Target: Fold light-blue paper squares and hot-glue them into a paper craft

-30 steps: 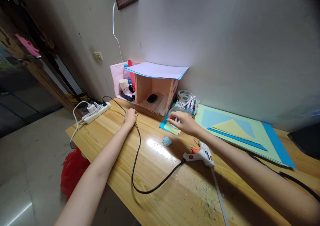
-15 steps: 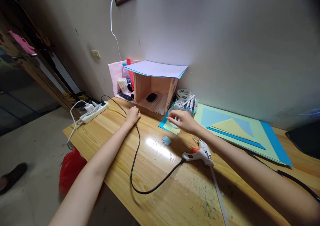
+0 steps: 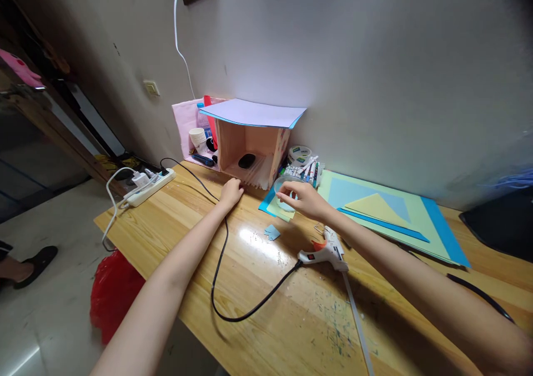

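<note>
My left hand (image 3: 232, 192) rests on the wooden table just in front of the pink open-fronted box (image 3: 245, 137), fingers curled closed; whatever they may hold is hidden. My right hand (image 3: 303, 198) hovers over a clear round plastic container (image 3: 283, 202), thumb and fingers bent together in a pinch; anything between them is too small to make out. Small light-blue paper pieces (image 3: 272, 232) lie between the hands, nearer me. A white hot glue gun (image 3: 325, 256) lies below my right forearm, its black cord (image 3: 237, 319) looping left under my left arm.
A lilac sheet (image 3: 254, 112) covers the box like a roof. Markers (image 3: 310, 169) and tape rolls (image 3: 300, 154) stand right of it. Coloured paper sheets (image 3: 441, 226) lie at the right. A power strip (image 3: 152, 187) sits at the left edge; a red bag (image 3: 114, 290) is below.
My left hand has shifted right along the table, closer to the box's front edge. My right hand stays over the clear container. The whole view has shifted slightly.
</note>
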A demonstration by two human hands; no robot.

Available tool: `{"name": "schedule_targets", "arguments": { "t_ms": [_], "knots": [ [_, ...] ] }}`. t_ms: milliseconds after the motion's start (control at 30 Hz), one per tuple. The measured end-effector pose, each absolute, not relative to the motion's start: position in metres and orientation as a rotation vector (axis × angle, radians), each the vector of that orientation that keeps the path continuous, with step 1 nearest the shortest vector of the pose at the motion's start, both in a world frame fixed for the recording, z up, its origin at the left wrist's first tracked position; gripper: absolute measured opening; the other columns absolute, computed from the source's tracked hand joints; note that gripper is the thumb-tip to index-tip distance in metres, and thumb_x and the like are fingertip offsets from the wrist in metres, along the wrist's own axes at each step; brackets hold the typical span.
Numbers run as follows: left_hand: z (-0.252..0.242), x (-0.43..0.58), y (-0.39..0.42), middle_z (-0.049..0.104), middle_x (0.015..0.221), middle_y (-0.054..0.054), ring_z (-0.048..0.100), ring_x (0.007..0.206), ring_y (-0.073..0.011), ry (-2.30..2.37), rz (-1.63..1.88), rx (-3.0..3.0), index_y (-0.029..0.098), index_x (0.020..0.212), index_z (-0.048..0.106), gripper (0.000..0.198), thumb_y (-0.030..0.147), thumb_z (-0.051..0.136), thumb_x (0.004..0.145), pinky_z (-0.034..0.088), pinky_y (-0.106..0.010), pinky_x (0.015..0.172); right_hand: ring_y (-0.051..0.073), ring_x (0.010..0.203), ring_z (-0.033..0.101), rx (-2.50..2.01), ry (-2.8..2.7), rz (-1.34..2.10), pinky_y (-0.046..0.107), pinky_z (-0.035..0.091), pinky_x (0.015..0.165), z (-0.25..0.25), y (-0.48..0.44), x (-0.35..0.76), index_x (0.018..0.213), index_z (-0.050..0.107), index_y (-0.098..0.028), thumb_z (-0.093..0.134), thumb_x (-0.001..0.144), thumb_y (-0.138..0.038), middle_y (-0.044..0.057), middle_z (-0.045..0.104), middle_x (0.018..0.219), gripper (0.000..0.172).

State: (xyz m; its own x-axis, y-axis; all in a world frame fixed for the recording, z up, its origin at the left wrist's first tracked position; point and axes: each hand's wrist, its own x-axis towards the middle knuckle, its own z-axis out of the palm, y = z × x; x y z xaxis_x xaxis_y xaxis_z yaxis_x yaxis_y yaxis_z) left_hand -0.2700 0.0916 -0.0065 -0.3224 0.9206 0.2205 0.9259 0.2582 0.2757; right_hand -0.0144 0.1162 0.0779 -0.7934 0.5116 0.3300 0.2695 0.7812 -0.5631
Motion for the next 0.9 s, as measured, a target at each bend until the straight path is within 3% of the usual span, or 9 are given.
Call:
{"name": "schedule_targets", "arguments": {
  "t_ms": [200,667,900],
  "knots": [
    [-0.012,-0.268,0.091,0.060,0.093,-0.012,0.058,0.089,-0.0230,-2.532,-0.591,-1.725,0.013,0.087,0.064,0.022,0.029,0.050,0.081,0.045,-0.031,0.079,0.013,0.062,0.053,-0.575,-2.493,0.718,0.025,0.039,0.058,0.076,0.118,-0.012,0.076,0.059,-0.018,0.048,0.085,-0.033,0.002,0.063,0.071,0.021],
    [-0.022,-0.261,0.092,0.058,0.094,-0.011,0.055,0.091,-0.0198,-2.496,-0.600,-1.803,0.013,0.092,0.062,0.023,0.025,0.044,0.086,0.043,-0.029,0.082,0.013,0.062,0.053,-0.615,-2.473,0.701,0.024,0.038,0.057,0.078,0.118,-0.008,0.075,0.059,-0.018,0.047,0.086,-0.034,0.003,0.063,0.071,0.022],
    [-0.012,-0.247,0.083,0.055,0.097,-0.017,0.049,0.101,-0.0274,-2.409,-0.477,-1.893,0.010,0.085,0.059,0.017,0.019,0.044,0.085,0.041,-0.036,0.084,0.013,0.060,0.052,-0.733,-2.396,0.661,0.025,0.037,0.057,0.078,0.117,-0.006,0.071,0.058,-0.018,0.047,0.084,-0.035,0.003,0.064,0.069,0.024]
  ]
}}
